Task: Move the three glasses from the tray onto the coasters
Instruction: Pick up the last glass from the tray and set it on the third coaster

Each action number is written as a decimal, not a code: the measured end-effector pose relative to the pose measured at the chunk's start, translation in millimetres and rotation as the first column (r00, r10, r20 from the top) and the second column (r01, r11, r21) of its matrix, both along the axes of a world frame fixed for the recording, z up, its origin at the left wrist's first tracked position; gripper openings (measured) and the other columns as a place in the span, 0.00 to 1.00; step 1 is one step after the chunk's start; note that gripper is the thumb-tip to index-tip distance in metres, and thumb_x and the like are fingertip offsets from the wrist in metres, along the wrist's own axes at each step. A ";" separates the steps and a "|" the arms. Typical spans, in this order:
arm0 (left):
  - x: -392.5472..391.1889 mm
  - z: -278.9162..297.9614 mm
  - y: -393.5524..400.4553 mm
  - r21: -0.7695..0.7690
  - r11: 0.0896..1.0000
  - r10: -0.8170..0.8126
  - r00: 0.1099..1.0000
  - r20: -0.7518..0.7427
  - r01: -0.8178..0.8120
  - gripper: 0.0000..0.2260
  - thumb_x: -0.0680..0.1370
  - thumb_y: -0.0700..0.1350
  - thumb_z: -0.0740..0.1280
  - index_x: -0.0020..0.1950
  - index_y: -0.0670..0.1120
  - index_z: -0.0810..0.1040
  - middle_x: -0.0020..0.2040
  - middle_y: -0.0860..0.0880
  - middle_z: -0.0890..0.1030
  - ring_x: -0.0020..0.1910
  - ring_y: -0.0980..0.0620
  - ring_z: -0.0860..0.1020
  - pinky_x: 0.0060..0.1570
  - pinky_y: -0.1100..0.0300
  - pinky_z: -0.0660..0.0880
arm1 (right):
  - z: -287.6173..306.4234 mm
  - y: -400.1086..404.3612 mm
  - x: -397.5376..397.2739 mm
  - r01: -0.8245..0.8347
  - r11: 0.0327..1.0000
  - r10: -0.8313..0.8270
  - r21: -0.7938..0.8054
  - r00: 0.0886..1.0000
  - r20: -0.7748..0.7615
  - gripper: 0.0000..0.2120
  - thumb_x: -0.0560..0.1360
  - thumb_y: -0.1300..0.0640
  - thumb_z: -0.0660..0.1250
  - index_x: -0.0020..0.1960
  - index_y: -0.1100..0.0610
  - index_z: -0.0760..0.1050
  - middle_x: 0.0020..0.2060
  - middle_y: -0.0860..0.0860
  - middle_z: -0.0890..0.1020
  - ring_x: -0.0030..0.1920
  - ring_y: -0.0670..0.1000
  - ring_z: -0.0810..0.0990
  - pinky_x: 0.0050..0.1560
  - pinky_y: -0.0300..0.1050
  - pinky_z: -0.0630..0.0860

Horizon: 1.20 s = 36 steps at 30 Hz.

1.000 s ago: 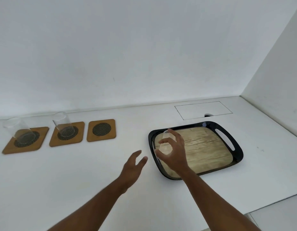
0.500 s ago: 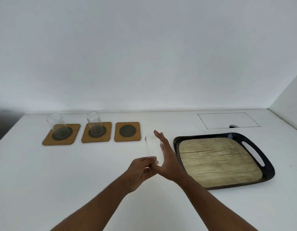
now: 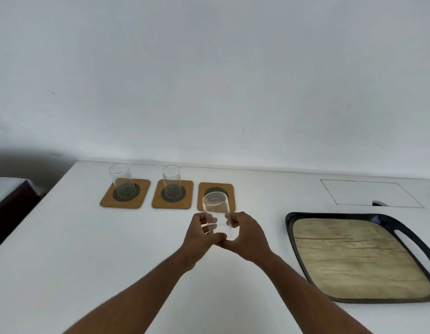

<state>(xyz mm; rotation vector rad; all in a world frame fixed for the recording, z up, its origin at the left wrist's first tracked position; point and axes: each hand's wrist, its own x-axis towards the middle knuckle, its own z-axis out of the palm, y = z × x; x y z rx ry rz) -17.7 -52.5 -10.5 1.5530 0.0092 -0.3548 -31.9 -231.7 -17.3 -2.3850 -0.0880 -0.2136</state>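
A clear glass (image 3: 216, 210) is held between both hands above the white counter, just in front of the right coaster (image 3: 216, 188). My left hand (image 3: 201, 233) grips its left side and my right hand (image 3: 244, 233) its right side. The glass looks tilted, its round end facing the camera. Two more clear glasses stand upright on coasters: one (image 3: 121, 180) on the left coaster (image 3: 137, 201), another (image 3: 171, 180) on the middle coaster (image 3: 185, 202). The black tray (image 3: 291, 222) with a wood-pattern floor lies to the right with nothing on it.
A thin rectangular outline (image 3: 370, 192) with a small dark notch marks the counter behind the tray. The white wall runs along the back. The counter's left edge drops toward a dark piece of furniture (image 3: 6, 203).
The glass left the tray in my right hand and moved left toward the coasters. My left hand joined it and now grips it too. The view shifted left.
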 end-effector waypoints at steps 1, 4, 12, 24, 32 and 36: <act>3.0 0.0 3.2 0.004 1.000 -0.022 1.000 -0.001 0.022 0.28 0.63 0.44 0.79 0.59 0.48 0.72 0.62 0.51 0.80 0.64 0.50 0.78 0.61 0.51 0.78 | -0.5 3.3 3.7 0.000 1.000 0.000 -0.016 1.000 -0.010 0.33 0.61 0.34 0.77 0.60 0.51 0.79 0.49 0.42 0.82 0.51 0.44 0.80 0.52 0.42 0.79; 12.9 1.2 11.4 0.032 0.994 -0.108 0.994 -0.011 0.108 0.29 0.65 0.43 0.78 0.63 0.49 0.70 0.65 0.51 0.78 0.67 0.51 0.76 0.69 0.49 0.73 | -5.4 9.6 14.6 0.006 0.999 -0.007 -0.044 0.999 -0.035 0.29 0.60 0.33 0.76 0.54 0.48 0.77 0.51 0.42 0.83 0.50 0.45 0.80 0.51 0.41 0.78; 36.8 -29.8 35.3 0.446 0.894 -0.104 0.986 0.127 0.037 0.28 0.80 0.59 0.65 0.77 0.50 0.63 0.79 0.51 0.64 0.77 0.50 0.63 0.74 0.51 0.62 | -19.2 17.1 53.6 0.169 0.985 -0.171 -0.034 0.983 -0.066 0.32 0.61 0.32 0.79 0.54 0.52 0.77 0.48 0.46 0.82 0.48 0.48 0.81 0.48 0.44 0.79; 47.9 -121.7 108.0 0.916 0.379 -0.366 0.887 0.281 -0.133 0.35 0.81 0.64 0.46 0.81 0.47 0.39 0.82 0.51 0.39 0.81 0.53 0.36 0.77 0.58 0.34 | -26.4 8.7 151.3 0.258 0.959 -0.272 -0.116 0.953 -0.134 0.31 0.61 0.38 0.79 0.60 0.51 0.80 0.53 0.49 0.82 0.58 0.53 0.80 0.54 0.49 0.79; 49.7 -123.5 110.2 0.929 0.346 -0.389 0.880 0.271 -0.133 0.35 0.81 0.65 0.46 0.82 0.48 0.40 0.83 0.52 0.40 0.81 0.54 0.36 0.79 0.52 0.43 | -38.4 13.3 184.2 0.261 0.956 -0.281 -0.135 0.947 -0.158 0.29 0.62 0.39 0.80 0.58 0.51 0.79 0.54 0.51 0.82 0.58 0.55 0.80 0.53 0.49 0.79; 50.4 -122.0 108.9 0.927 0.351 -0.380 0.884 0.271 -0.134 0.35 0.81 0.65 0.46 0.82 0.49 0.39 0.83 0.52 0.40 0.81 0.55 0.36 0.79 0.52 0.43 | -46.0 14.4 191.7 0.261 0.954 -0.285 -0.147 0.943 -0.174 0.30 0.63 0.39 0.80 0.59 0.50 0.79 0.53 0.51 0.81 0.59 0.55 0.79 0.52 0.47 0.76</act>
